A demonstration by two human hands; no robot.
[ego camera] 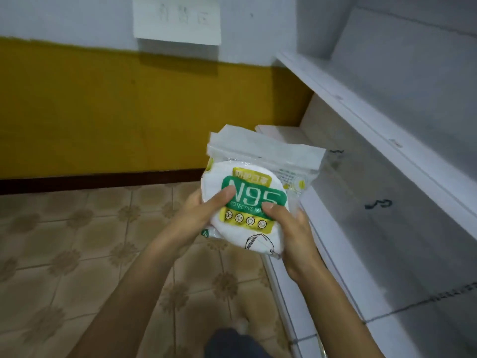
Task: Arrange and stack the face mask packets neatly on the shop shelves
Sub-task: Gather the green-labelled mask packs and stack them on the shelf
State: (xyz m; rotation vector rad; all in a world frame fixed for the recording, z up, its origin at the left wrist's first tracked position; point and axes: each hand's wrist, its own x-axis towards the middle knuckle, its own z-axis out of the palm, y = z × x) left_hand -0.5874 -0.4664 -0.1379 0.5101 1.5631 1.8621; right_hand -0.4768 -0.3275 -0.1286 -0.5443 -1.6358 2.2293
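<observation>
Fingers of left hand (196,215) and right hand (294,228) curl round a bunch of mask packets (255,192), thumbs pressing the front, held above the floor just beside the white shelves (387,156). Square edges first, then lay flat on a shelf.

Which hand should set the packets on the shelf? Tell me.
Right, probably. Both hands grip the mask packets, but the right hand is on the side nearest the white shelf; the left hand would have to cross over.
</observation>
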